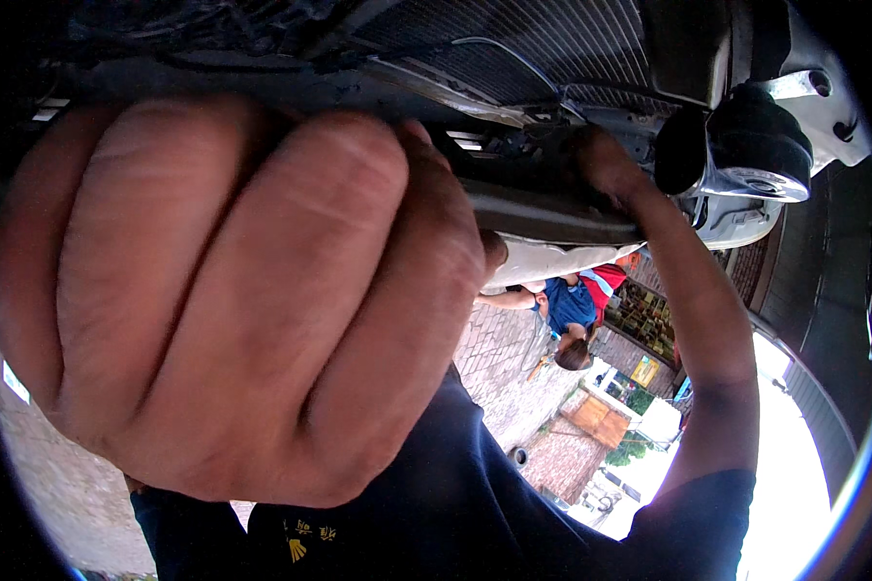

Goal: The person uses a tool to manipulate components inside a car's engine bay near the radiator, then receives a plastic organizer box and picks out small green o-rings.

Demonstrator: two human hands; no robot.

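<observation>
Your left hand [252, 300] is balled up right by the lens; can't tell if it's holding anything. The dark bar [552, 213] sits right of it, below the radiator [523, 44]: probably stiff, weighty, grab its edges. Right hand [606, 165] is near its right end, grip too shadowed to tell.

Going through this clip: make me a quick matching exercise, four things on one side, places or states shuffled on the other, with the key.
1. Left hand
2. Right hand
3. Navy shirt
4. Ribbed panel

A. Along the lower edge, bearing small yellow marks
B. At the top edge, right of centre
C. Very close to the camera, fingers curled
D. At the far end of the bare forearm on the right

Pairs: 1-C, 2-D, 3-A, 4-B
</observation>
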